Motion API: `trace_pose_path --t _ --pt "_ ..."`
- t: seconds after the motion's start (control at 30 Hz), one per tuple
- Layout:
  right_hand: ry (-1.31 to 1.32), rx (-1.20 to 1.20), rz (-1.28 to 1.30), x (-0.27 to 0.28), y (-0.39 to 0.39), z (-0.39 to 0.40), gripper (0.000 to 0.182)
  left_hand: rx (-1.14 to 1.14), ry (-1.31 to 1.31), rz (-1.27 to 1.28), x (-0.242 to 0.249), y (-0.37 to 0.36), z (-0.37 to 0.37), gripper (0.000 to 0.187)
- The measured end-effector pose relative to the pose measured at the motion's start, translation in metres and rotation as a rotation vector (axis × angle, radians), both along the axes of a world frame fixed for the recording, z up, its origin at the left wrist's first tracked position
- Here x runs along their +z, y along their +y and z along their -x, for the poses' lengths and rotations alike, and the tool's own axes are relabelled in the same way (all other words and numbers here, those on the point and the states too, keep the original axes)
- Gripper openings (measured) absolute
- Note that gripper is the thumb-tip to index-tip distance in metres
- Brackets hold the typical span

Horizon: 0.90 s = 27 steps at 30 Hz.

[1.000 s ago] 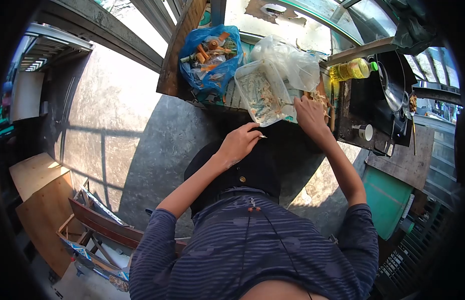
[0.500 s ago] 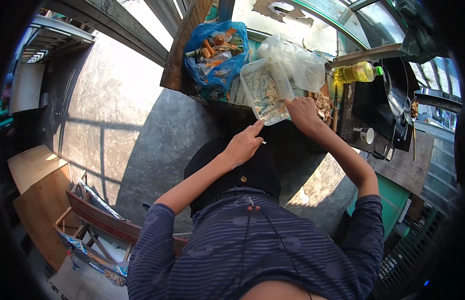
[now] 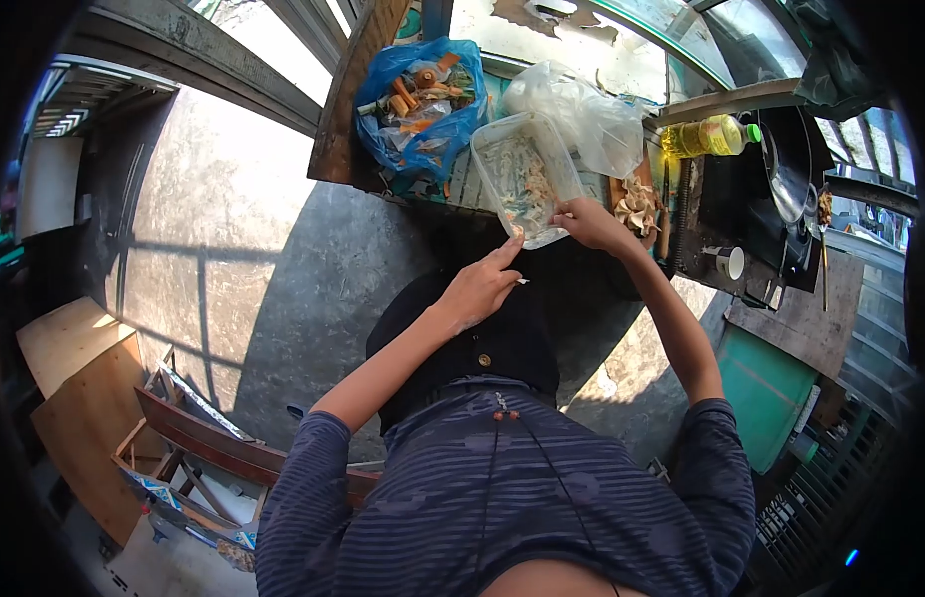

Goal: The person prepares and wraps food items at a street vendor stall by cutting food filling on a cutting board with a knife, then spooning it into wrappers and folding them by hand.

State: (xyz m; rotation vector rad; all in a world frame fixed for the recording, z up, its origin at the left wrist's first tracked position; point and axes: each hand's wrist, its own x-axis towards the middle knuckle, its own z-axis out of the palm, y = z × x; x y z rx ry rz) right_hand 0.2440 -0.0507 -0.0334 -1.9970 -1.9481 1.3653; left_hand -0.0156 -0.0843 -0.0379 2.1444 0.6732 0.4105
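Note:
A clear rectangular plastic container point(image 3: 502, 164) lies at the near edge of the counter, with pale, shredded-looking food inside. My left hand point(image 3: 479, 289) is at its near left corner, the index finger stretched to the rim and a small white thing by the other, curled fingers. Over the near right part of the container, my right hand point(image 3: 590, 223) has its fingers pressed together at the food; what they hold, if anything, is too small to make out. Behind the container sits a crumpled clear plastic bag point(image 3: 582, 114).
A blue bag point(image 3: 383, 75) of vegetable scraps stands left of the container. To the right are peelings point(image 3: 636, 206), a yellow oil bottle point(image 3: 706, 136) lying on its side, a white cup point(image 3: 729, 263) and a dark pan point(image 3: 791, 189). A wooden chair point(image 3: 199, 433) is at lower left.
My right hand has moved left and slightly down, from the container's right rim to over the food near its front. My left hand has hardly moved.

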Motion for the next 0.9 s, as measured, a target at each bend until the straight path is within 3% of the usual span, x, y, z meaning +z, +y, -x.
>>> trace_pose_path --t 0.07,0.17,0.3,0.4,0.47,0.67,0.9 --pt "0.192 -0.133 0.000 -0.011 -0.013 -0.010 0.026 0.013 -0.017 0.037 0.002 0.003 0.003 0.017" --pt "0.315 -0.447 0.374 0.023 -0.016 -0.012 0.030 0.069 -0.083 0.202 0.007 0.007 0.005 0.017" --pt "0.427 -0.561 0.248 0.046 -0.033 -0.019 0.029 0.335 -0.248 0.482 0.031 0.013 -0.003 0.020" --pt "0.528 -0.665 0.125 0.066 -0.043 -0.020 0.028 0.564 -0.340 0.992 0.031 0.024 -0.005 0.022" --pt "0.561 -0.721 0.069 0.079 -0.048 -0.018 0.027 0.599 -0.352 1.177 0.045 0.036 -0.005 0.027" --pt "0.686 -0.660 -0.118 0.091 -0.069 -0.004 0.022 0.526 -0.678 1.559 0.055 0.063 -0.017 0.033" --pt "0.605 -0.579 -0.342 0.067 -0.085 -0.001 0.019 0.457 -0.789 1.888 0.071 0.070 -0.022 0.031"
